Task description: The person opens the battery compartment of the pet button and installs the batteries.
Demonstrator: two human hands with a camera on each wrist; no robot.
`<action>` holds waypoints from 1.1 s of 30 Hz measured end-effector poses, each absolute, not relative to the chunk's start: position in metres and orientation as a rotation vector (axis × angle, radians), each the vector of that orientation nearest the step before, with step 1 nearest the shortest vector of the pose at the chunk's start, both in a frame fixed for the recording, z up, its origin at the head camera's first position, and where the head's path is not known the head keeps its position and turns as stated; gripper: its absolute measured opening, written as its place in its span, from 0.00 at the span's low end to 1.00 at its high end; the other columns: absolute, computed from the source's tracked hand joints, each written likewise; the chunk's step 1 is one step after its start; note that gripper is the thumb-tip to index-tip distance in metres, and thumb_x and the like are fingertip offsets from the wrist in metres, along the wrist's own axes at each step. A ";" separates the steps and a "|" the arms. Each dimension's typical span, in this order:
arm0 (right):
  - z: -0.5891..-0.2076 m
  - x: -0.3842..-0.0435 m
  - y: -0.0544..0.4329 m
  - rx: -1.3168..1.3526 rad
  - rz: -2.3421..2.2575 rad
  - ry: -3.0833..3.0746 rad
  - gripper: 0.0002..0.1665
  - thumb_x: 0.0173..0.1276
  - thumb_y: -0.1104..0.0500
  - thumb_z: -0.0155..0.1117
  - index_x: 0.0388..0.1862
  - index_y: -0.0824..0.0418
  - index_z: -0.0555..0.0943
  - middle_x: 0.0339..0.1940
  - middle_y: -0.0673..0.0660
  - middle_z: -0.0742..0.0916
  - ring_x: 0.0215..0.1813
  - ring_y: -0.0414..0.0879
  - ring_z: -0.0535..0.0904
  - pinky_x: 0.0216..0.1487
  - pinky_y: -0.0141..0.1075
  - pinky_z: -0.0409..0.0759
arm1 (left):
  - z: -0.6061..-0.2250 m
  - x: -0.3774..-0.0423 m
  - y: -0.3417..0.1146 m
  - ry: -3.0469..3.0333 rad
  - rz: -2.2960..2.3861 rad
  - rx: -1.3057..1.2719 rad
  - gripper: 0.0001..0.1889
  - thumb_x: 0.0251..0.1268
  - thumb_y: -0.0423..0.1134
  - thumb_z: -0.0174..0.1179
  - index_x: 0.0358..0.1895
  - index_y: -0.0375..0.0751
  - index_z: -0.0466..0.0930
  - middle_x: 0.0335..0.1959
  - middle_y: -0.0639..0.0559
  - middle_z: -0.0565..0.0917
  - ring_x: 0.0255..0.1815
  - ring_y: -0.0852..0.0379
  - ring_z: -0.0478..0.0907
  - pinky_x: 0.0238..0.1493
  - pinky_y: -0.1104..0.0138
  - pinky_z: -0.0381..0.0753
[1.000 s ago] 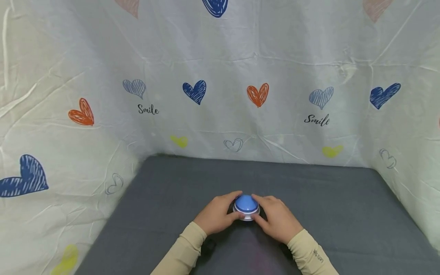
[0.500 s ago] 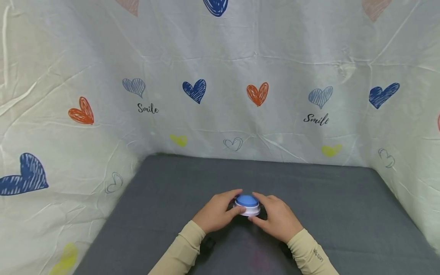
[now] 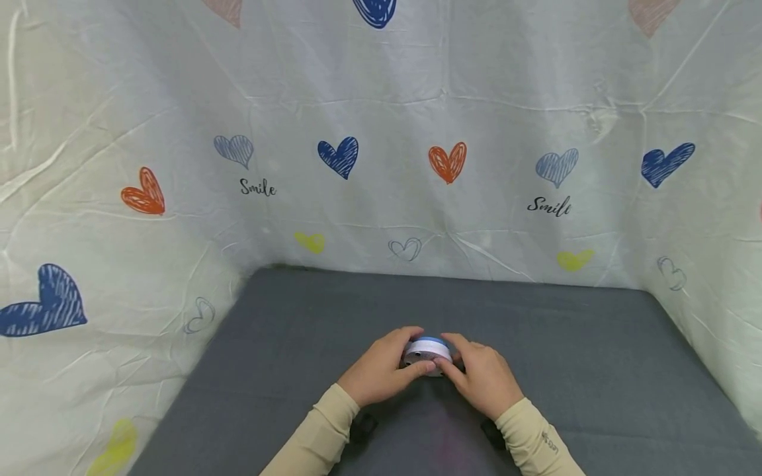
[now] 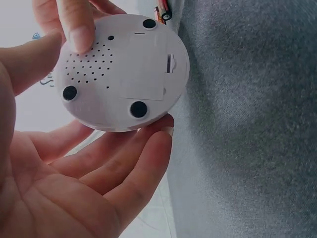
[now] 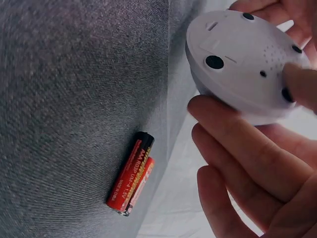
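Note:
A round push button (image 3: 426,348) with a white base and blue top is tipped up between both hands over the table. Its underside (image 4: 143,64) shows black rubber feet, a patch of small holes and a battery cover with a latch slot. My left hand (image 3: 378,370) grips one side, its fingers (image 4: 148,158) around the rim and its thumb towards the underside. On the opposite side my right hand (image 3: 485,380) holds the rim, with its thumb (image 4: 79,37) over the hole patch. The blue top is mostly hidden in both wrist views.
Two red and black AAA batteries (image 5: 131,173) lie side by side on the grey cloth-covered table (image 3: 333,297), seen in the right wrist view. A white curtain (image 3: 381,218) printed with hearts hangs behind and along the sides.
The push button has been tilted back, so its blue top has turned away and its underside now faces the person. Both thumbs have shifted onto its lower face.

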State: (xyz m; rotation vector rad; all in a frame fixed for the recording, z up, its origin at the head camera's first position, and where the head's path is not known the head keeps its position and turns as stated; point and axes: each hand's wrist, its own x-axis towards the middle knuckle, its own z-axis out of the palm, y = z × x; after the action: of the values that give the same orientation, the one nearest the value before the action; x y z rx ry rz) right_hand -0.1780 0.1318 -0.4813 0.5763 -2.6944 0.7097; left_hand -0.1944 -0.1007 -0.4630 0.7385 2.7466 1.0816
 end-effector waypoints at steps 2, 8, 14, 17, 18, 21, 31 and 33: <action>-0.481 -0.178 0.132 0.569 0.697 -2.693 0.23 0.74 0.48 0.75 0.63 0.56 0.86 0.28 0.45 0.87 0.27 0.35 0.79 0.32 0.33 0.78 | -0.464 -0.194 -0.099 2.751 1.054 0.743 0.38 0.77 0.64 0.62 0.78 0.43 0.72 0.70 0.47 0.82 0.63 0.53 0.82 0.63 0.54 0.83; -0.482 -0.179 0.130 0.548 0.689 -2.695 0.20 0.75 0.48 0.74 0.59 0.56 0.89 0.22 0.43 0.84 0.24 0.33 0.74 0.29 0.33 0.74 | -0.466 -0.194 -0.097 2.766 1.004 0.755 0.36 0.77 0.61 0.64 0.77 0.41 0.73 0.65 0.47 0.84 0.57 0.55 0.83 0.57 0.57 0.85; -0.484 -0.179 0.129 0.510 0.669 -2.713 0.18 0.75 0.48 0.74 0.56 0.56 0.91 0.31 0.51 0.93 0.28 0.39 0.84 0.32 0.37 0.80 | -0.468 -0.194 -0.095 2.782 0.938 0.760 0.36 0.75 0.61 0.66 0.76 0.41 0.75 0.62 0.47 0.86 0.56 0.55 0.84 0.55 0.58 0.85; -0.485 -0.179 0.129 0.495 0.685 -2.724 0.17 0.76 0.49 0.73 0.56 0.55 0.91 0.30 0.49 0.91 0.27 0.39 0.82 0.32 0.37 0.79 | -0.469 -0.194 -0.094 2.765 0.922 0.743 0.36 0.74 0.61 0.67 0.75 0.42 0.76 0.62 0.48 0.86 0.56 0.55 0.84 0.55 0.59 0.85; -0.486 -0.179 0.129 0.494 0.696 -2.727 0.17 0.76 0.49 0.73 0.57 0.55 0.91 0.27 0.47 0.89 0.26 0.38 0.80 0.31 0.36 0.77 | -0.469 -0.194 -0.093 2.755 0.921 0.731 0.36 0.74 0.61 0.67 0.75 0.42 0.76 0.62 0.48 0.86 0.55 0.56 0.84 0.54 0.59 0.85; -0.487 -0.179 0.129 0.496 0.728 -2.735 0.17 0.76 0.51 0.74 0.59 0.54 0.89 0.22 0.41 0.80 0.23 0.34 0.70 0.28 0.32 0.70 | -0.470 -0.194 -0.093 2.729 0.923 0.683 0.36 0.73 0.60 0.69 0.75 0.42 0.75 0.61 0.49 0.87 0.54 0.57 0.84 0.54 0.59 0.85; -0.488 -0.179 0.129 0.490 0.769 -2.762 0.20 0.75 0.52 0.75 0.63 0.47 0.89 0.25 0.40 0.79 0.28 0.34 0.70 0.32 0.32 0.71 | -0.471 -0.193 -0.094 2.688 0.907 0.592 0.50 0.61 0.60 0.79 0.80 0.38 0.69 0.68 0.44 0.83 0.60 0.51 0.82 0.61 0.53 0.82; -0.488 -0.180 0.129 0.487 0.769 -2.776 0.19 0.75 0.52 0.75 0.63 0.47 0.89 0.25 0.40 0.79 0.28 0.35 0.70 0.32 0.32 0.71 | -0.471 -0.193 -0.095 2.677 0.917 0.583 0.53 0.58 0.59 0.81 0.82 0.37 0.67 0.70 0.43 0.82 0.62 0.50 0.81 0.63 0.51 0.82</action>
State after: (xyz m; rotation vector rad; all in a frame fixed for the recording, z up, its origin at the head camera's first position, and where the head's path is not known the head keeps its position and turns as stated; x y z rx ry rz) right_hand -0.1798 0.1288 -0.4878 0.4866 -2.7757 0.7689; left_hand -0.1925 -0.0946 -0.4714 0.5829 2.6768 0.9172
